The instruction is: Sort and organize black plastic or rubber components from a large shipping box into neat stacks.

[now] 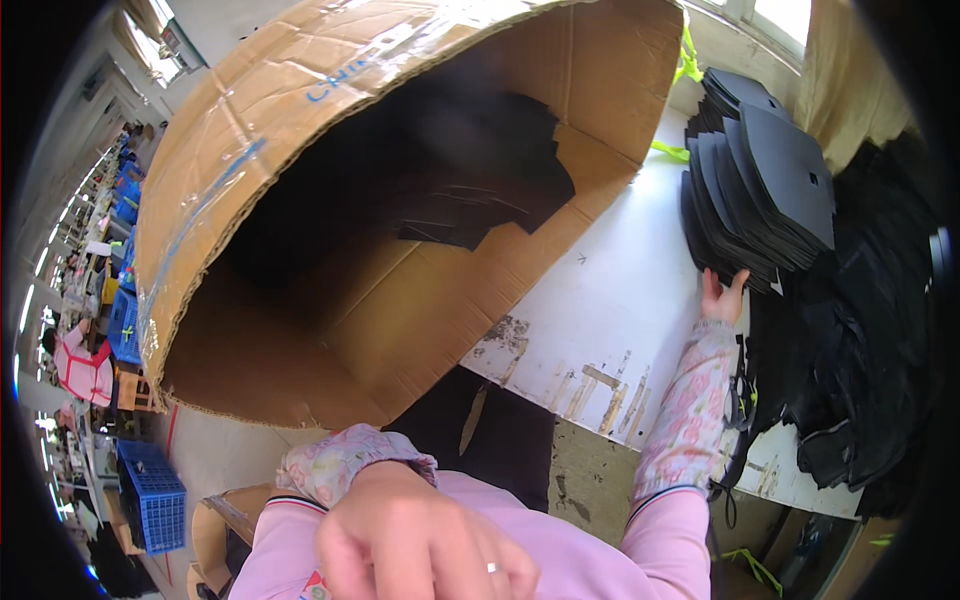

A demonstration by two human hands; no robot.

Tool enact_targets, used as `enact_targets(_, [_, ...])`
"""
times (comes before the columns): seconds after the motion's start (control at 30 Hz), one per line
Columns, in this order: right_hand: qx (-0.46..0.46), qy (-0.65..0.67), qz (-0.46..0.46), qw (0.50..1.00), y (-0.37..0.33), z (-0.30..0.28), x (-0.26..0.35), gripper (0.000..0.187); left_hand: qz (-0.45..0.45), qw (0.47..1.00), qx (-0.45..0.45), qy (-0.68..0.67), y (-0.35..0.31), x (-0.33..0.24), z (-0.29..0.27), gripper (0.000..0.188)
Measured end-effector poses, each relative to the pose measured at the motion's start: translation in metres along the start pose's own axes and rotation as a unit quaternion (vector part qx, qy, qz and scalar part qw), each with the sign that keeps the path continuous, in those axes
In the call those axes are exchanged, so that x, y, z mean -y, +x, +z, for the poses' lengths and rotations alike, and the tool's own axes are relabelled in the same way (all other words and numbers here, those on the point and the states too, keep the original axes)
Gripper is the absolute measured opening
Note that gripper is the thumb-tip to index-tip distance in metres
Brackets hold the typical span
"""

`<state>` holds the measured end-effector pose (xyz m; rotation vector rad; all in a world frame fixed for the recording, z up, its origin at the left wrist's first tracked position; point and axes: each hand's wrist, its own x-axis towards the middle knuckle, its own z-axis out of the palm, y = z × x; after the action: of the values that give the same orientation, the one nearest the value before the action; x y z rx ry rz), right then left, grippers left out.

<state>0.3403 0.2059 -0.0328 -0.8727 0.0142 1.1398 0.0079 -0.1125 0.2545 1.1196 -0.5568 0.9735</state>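
My right hand (pixel 722 298) reaches out to a tall stack of black flat panels (pixel 765 175) on the white table. Its fingers and thumb grip the stack's near lower edge; the fingertips are partly hidden there. Some of these panels have a small slot. Close to the lower edge of the head view is my left hand (pixel 420 545), back upward, with a ring on one finger. Its fingers curl downward, and their inner side is out of sight. Ahead of me a large cardboard box (pixel 420 310) lies tilted with its mouth toward me, holding dark panels (pixel 480 205).
Black fabric pieces (pixel 880 310) are heaped right of the stack. The white table (pixel 590 300) has torn tape marks along its near edge. Scissors (pixel 742 400) lie near my right forearm. Blue crates (pixel 152 495) and a person in pink (pixel 82 368) are off to the left.
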Motion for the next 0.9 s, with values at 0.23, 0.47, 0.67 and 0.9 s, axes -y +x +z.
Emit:
enact_targets(0.23, [0.227, -0.231, 0.103, 0.941, -0.173, 0.049, -0.137, 0.036, 0.106, 0.617, -0.744, 0.232, -0.143, 0.015, -0.092, 0.03])
enact_targets(0.47, [0.272, -0.309, 0.15, 0.899, -0.118, 0.126, -0.222, 0.028, 0.189, 0.365, -0.886, 0.214, -0.18, -0.003, -0.238, 0.088])
enact_targets(0.67, [0.365, -0.409, 0.21, 0.809, -0.109, 0.145, -0.27, 0.048, 0.287, 0.416, -0.728, 0.464, -0.23, -0.082, -0.255, 0.082])
enact_targets(0.9, [0.372, -0.403, 0.28, 0.788, -0.052, 0.136, -0.248, 0.049, 0.337, 0.315, -0.762, 0.455, -0.206, -0.101, -0.224, 0.077])
